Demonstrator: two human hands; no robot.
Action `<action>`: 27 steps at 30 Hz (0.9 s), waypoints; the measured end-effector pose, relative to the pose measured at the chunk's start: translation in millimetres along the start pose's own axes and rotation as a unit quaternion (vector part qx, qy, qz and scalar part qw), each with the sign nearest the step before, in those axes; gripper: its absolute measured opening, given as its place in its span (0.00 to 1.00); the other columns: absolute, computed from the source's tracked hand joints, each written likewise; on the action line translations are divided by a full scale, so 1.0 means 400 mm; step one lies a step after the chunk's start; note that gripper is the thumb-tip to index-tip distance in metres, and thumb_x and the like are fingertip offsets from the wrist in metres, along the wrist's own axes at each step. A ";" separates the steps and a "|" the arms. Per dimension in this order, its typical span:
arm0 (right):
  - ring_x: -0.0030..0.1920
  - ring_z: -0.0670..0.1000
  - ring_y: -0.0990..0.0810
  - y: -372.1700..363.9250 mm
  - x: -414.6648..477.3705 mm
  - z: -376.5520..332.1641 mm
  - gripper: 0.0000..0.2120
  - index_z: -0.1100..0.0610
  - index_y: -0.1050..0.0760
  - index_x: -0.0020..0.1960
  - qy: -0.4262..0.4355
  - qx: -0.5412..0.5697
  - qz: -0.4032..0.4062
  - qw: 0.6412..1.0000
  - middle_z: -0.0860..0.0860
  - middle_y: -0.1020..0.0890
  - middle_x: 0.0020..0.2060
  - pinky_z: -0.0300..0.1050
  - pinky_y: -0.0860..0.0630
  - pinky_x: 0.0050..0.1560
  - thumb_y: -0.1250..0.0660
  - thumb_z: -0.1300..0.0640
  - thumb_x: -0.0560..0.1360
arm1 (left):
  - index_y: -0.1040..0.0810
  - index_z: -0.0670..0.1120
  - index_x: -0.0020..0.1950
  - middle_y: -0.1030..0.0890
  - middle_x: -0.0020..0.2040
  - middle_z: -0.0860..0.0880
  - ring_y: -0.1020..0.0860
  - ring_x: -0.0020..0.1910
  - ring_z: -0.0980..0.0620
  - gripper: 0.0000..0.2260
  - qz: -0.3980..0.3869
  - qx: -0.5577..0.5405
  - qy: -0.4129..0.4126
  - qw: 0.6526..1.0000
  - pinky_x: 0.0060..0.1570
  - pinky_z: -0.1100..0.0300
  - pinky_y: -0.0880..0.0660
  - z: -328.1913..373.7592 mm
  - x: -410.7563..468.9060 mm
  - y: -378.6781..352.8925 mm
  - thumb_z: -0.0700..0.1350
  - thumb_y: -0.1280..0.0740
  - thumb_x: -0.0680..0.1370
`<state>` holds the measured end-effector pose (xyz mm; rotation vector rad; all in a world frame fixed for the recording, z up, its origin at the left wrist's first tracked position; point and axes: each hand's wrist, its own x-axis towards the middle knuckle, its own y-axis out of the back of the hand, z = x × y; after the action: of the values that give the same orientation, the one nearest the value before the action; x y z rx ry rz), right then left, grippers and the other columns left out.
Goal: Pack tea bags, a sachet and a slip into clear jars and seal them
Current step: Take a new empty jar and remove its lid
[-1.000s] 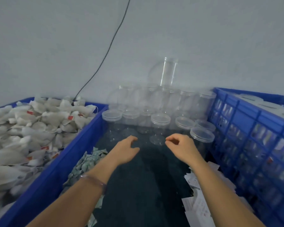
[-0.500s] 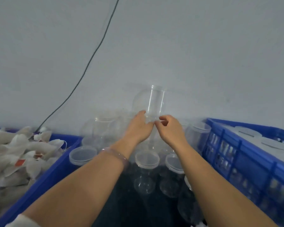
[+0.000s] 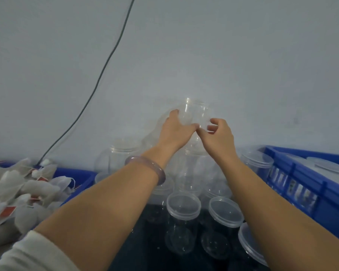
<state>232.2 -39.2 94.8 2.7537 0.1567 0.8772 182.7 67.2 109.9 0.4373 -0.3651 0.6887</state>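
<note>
At the tabletop's (image 3: pixel 143 245) left edge, the left crate (image 3: pixel 82 178) is heaped with tea bags (image 3: pixel 27 190), and none is in hand. I judge this to be step 1: fetching an empty jar.

At the back edge, the left hand (image 3: pixel 174 132) has its fingers wrapped round the top jar (image 3: pixel 194 112) of a pile of clear jars (image 3: pixel 121 153) stacked against the wall. That jar looks empty. The right hand (image 3: pixel 220 135) is just beside it, fingers curled and thumb touching the left thumb. I cannot tell whether it pinches the jar.

Next I would lift the jar straight off, gently, since the pile beneath could topple.

The 2 nearest lidded jars (image 3: pixel 183 204) stand empty in front. Along the right edge, the right crate (image 3: pixel 301 184) holds more capped jars (image 3: pixel 325 167), their contents unclear.
</note>
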 end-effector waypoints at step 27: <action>0.61 0.37 0.26 0.120 -0.801 -0.011 0.19 0.42 0.29 0.63 -0.094 0.118 -0.228 0.962 0.39 0.26 0.63 0.31 0.27 0.53 0.31 0.49 0.74 | 0.31 0.53 0.60 0.23 0.56 0.51 0.22 0.55 0.56 0.35 0.021 -0.097 0.092 0.991 0.52 0.58 0.23 -0.283 -0.915 0.155 0.44 0.19 0.57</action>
<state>-29.5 -140.9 -66.9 2.8060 0.8684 0.4973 -101.2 -26.2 -137.8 0.1809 -0.2647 0.7215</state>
